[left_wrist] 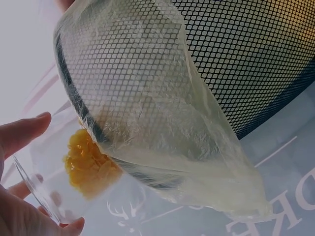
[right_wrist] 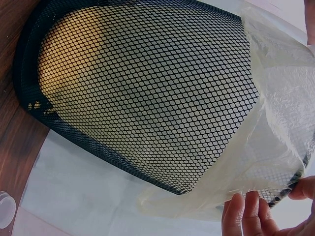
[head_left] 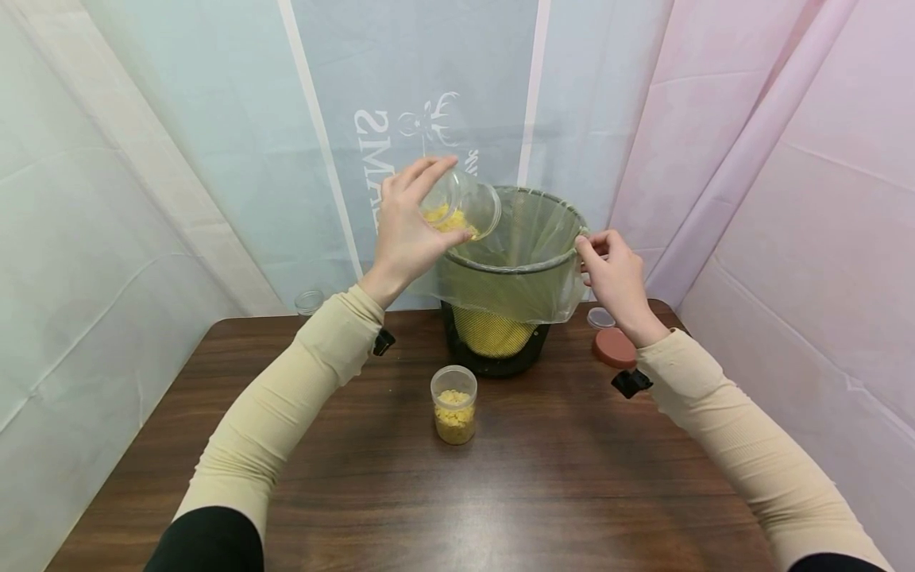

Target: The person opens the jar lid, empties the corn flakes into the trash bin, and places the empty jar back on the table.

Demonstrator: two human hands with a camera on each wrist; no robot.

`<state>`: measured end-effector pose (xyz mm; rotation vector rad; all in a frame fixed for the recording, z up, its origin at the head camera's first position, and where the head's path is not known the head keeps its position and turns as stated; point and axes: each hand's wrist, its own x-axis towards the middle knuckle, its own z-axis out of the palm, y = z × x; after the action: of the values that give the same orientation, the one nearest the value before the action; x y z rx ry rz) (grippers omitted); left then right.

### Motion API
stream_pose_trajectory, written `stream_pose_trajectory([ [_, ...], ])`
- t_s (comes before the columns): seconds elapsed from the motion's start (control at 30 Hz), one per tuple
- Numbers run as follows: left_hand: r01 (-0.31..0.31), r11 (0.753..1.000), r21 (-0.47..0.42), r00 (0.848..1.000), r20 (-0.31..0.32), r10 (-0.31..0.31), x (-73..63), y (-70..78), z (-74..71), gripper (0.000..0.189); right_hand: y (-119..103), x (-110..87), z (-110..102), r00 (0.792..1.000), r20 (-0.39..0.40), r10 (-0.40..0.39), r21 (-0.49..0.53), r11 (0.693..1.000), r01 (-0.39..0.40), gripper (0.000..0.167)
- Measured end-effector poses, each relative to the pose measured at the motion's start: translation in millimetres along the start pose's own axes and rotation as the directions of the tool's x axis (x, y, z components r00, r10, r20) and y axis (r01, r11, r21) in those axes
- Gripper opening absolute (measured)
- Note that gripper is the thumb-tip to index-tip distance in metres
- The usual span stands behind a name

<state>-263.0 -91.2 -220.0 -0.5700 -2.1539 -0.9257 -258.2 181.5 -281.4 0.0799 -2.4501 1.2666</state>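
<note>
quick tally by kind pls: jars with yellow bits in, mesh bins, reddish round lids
Jars holding yellow bits: 2
Mesh bin: 1
Reddish round lid: 1
Total: 4

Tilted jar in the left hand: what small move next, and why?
The left hand should probably tip the jar further: yellow bits lie inside it, its mouth points toward the lined bin, and the right hand is at the rim.

Smooth clear jar [head_left: 463, 195], filmy plastic liner [head_left: 515, 298], glossy wood-grain table [head_left: 357, 492]
</note>
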Motion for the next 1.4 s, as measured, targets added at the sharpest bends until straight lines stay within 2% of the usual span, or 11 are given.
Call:
stream_pose_trajectory([
  [0.3,-0.077,0.997,0.007,0.997,0.019,0.077,0.4,2.1,0.2,0.085,1,-0.5,1,1.000,-0.002,0.002,0.001,1.000,-0.002,0.049],
  [0.47,-0.096,0.995,0.028,0.995,0.026,0.095,1.4,2.6,-0.3,0.085,0,-0.9,0,1.000,0.005,0.006,0.004,1.000,-0.006,0.051],
  [0.6,-0.068,0.997,0.042,0.997,0.045,0.066,3.8,2.4,-0.7,0.087,0,-0.7,0,1.000,0.006,0.008,0.007,1.000,-0.008,0.051],
  [0.77,0.007,0.999,0.053,0.998,0.067,-0.010,5.7,3.0,-1.1,0.089,0,-0.8,0,1.000,0.008,0.007,0.013,1.000,-0.007,0.051],
  [1.03,0.064,0.995,0.075,0.994,0.079,-0.070,8.4,4.5,-1.3,0.088,0,-1.2,0,1.000,0.010,0.010,0.012,1.000,-0.010,0.051],
  [1.4,0.075,0.994,0.076,0.992,0.096,-0.082,12.6,6.9,-1.7,0.088,-1,-1.5,-1,1.000,0.015,0.012,0.014,1.000,-0.012,0.052],
])
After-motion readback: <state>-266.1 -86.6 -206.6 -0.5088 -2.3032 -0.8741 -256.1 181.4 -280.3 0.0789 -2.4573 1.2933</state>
